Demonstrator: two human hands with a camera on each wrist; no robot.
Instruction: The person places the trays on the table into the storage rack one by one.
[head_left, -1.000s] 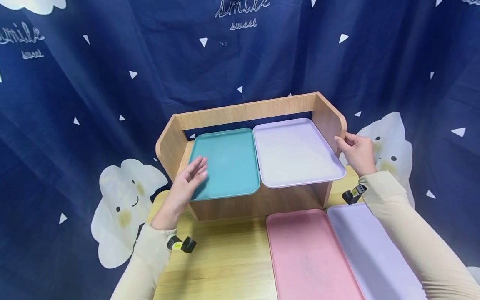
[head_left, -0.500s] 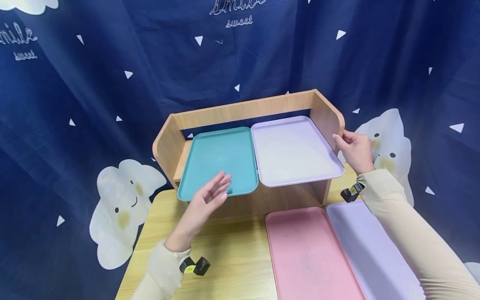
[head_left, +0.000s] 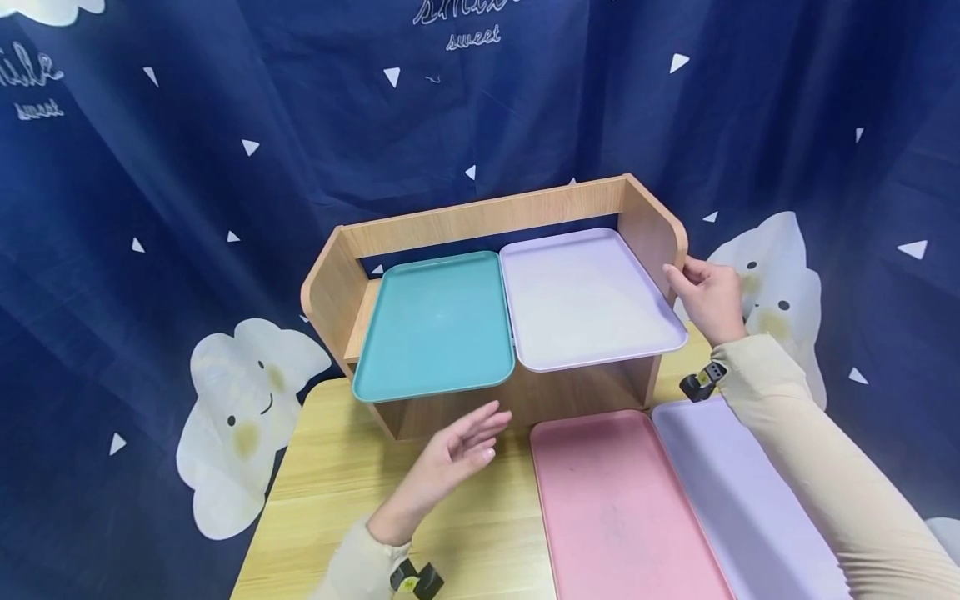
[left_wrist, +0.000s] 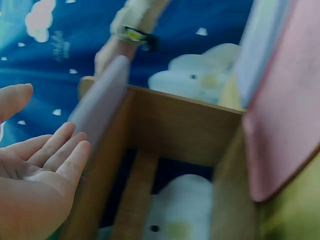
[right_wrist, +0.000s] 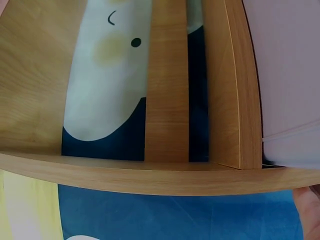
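A wooden desktop shelf (head_left: 480, 218) bears a teal tray (head_left: 438, 325) on the left and a pale lavender tray (head_left: 592, 300) on the right, side by side, both jutting past its front. My right hand (head_left: 708, 298) grips the front edge of the right side panel (head_left: 660, 233), thumb on the inner side. Only a bit of that hand shows at the panel in the right wrist view. My left hand (head_left: 457, 454) is held over the table before the shelf, fingers extended, holding nothing. The left wrist view shows its palm (left_wrist: 40, 185) beside the shelf's lower opening.
On the yellowish wood table (head_left: 315, 500) lie a pink tray (head_left: 622, 500) and, to its right, a second lavender tray (head_left: 735, 475), partly covered by the right forearm. A blue curtain (head_left: 225, 125) with white clouds hangs behind the shelf.
My left hand has moved from the teal tray's left side rightward and down, off the tray, over the table. The teal tray's front-left corner has come into view. My right hand stays at the panel.
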